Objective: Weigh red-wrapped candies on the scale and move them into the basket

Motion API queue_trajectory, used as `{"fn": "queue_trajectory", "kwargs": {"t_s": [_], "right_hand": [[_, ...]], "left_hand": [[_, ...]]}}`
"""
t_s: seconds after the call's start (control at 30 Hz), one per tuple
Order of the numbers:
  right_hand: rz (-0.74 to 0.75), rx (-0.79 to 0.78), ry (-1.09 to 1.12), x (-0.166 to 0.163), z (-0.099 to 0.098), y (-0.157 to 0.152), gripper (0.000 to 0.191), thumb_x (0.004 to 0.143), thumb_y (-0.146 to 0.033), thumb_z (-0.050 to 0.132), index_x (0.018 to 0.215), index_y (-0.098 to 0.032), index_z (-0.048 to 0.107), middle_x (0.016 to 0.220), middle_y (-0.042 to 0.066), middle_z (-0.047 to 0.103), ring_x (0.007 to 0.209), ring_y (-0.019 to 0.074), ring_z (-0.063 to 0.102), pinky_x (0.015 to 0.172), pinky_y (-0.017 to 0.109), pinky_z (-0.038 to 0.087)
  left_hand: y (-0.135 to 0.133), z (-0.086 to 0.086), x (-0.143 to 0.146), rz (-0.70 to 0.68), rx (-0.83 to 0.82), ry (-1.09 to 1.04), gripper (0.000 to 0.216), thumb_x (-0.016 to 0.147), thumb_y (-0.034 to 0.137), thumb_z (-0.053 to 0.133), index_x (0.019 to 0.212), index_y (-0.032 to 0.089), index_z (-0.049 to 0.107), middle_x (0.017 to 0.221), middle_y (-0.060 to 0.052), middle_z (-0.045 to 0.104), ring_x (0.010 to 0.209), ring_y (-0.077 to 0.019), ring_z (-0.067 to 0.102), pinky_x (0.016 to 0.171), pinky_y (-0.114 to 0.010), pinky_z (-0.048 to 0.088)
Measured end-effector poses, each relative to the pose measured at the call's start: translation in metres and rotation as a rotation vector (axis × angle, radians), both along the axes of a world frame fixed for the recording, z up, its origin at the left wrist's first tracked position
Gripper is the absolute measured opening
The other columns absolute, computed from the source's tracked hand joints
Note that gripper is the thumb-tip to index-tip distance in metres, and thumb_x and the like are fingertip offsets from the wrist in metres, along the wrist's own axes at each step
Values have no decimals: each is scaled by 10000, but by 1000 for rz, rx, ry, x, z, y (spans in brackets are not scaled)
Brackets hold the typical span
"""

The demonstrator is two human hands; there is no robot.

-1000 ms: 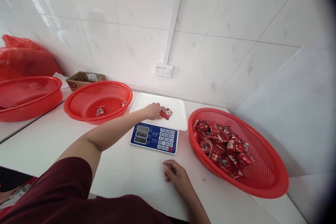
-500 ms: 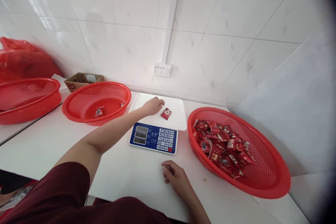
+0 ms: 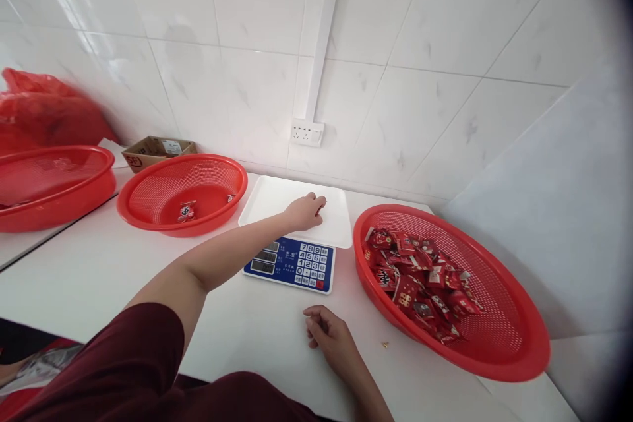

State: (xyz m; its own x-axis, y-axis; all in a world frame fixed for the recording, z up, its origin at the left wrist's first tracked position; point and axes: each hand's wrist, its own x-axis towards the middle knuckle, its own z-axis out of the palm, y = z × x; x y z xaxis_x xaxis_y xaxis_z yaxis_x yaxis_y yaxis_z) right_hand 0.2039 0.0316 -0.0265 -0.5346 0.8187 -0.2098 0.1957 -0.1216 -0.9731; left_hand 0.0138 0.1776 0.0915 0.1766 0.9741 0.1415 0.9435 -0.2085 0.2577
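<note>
Over the scale (image 3: 297, 265) by the desk's (image 3: 247, 320) back edge, the left hand (image 3: 304, 212) curls closed, likely to secure a mostly hidden packet (image 3: 319, 210); the right hand (image 3: 330, 335), half-curled, seemingly empty, rests near the front edge.

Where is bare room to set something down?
On the white table, one patch lies between the left forearm and the round red mesh basket before the brown cardboard box; another, between that forearm, the blue-and-white scale and the right hand. Crowded: the narrow gap from scale to fuller red basket, and the white plate under the left hand.
</note>
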Motion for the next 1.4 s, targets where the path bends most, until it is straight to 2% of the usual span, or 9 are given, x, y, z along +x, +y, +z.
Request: {"fn": "queue_trajectory", "kwargs": {"t_s": [0.23,0.43,0.63,0.8,0.93,1.1,1.27,1.33,1.4], "right_hand": [[-1,-19,-19,2,-2,0,396,719,-540,583,895,-187,621,674,13,541,663,180,565,577,301,511],[6,-36,-42,2,2,1,406,691,-553,603,871,-191,632,656,10,538,631,173,550,568,297,503],[17,-31,-51,3,-4,1,405,717,-550,583,903,-193,620,673,15,545,657,180,552,574,300,504],[9,-38,-35,3,-2,2,424,696,-567,599,886,-189,626,670,19,550,668,189,562,561,303,505],[-5,-28,-39,1,-1,4,402,711,-546,591,889,-187,625,669,15,549,664,184,565,569,304,508],[-34,0,-48,-4,13,-3,288,740,-438,582,879,-189,617,638,-13,528,600,147,548,570,290,501],[52,31,-104,5,55,-4,221,768,-323,549,918,-194,647,735,-8,580,610,113,564,610,269,492],[55,89,-102,20,76,2,240,775,-313,547,959,-195,644,761,-4,592,636,113,575,620,264,496],[-27,182,-129,41,97,14,269,787,-330,542,1002,-193,629,799,8,609,671,122,588,637,273,503]], "left_hand": [[-28,17,-40,41,141,-90,365,849,130,336,1186,223,442,1263,-57,458,992,-184,570,871,-301,449],[-61,42,-117,334,364,-93,299,880,177,326,1130,197,489,1230,-81,492,1036,-201,537,844,-290,448],[-87,50,-191,586,309,-52,352,851,380,447,1154,208,506,1194,-97,532,935,-235,584,771,-327,473],[-96,50,-213,667,317,-46,344,869,373,405,1139,218,551,1251,-95,512,1129,-265,494,909,-387,424],[-97,47,-209,700,326,-46,320,834,324,452,1089,193,596,1371,-116,395,1297,-309,309,1014,-448,330],[-108,46,-152,505,384,-120,296,843,350,448,1074,231,588,1343,-56,443,1251,-251,394,1008,-395,370],[-126,53,-87,263,435,-374,258,844,415,468,1069,323,556,1265,41,522,1148,-194,509,963,-335,430],[-131,52,-72,139,321,-486,226,834,433,490,1034,356,562,1122,58,608,1018,-175,587,864,-289,491],[-135,49,-62,-66,116,-486,208,822,446,506,1004,382,583,1016,58,652,932,-183,618,750,-270,524]]}}
